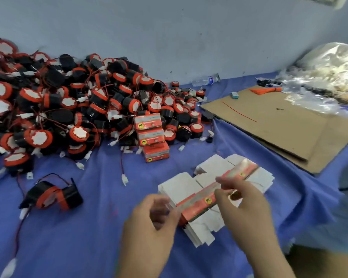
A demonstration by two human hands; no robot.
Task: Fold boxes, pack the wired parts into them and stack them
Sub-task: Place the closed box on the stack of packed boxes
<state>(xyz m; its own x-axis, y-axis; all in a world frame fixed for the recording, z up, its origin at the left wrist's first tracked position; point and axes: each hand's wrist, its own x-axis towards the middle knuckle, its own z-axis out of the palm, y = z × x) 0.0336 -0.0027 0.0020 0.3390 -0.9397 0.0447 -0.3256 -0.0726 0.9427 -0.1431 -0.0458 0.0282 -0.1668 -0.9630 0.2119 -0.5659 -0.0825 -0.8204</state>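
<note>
1. Judging by the layout, the box-folding step is just starting. One flat blank, orange-striped, sits tilted over the stack of blanks at five o'clock in the view.
2. The right hand pinches the blank near its middle. The left hand curls at the blank's near end, but blur hides whether it grips.
3. Next, the blank likely needs lifting clear of the stack and squaring open, so both ends want a firm hold.
4. The pile of wired parts fills nine to eleven o'clock, with three finished boxes stacked at its edge toward twelve.
5. A loose wired part lies at nine o'clock of the hands and a cardboard sheet at two. Bare blue cloth at seven o'clock gives working room.
</note>
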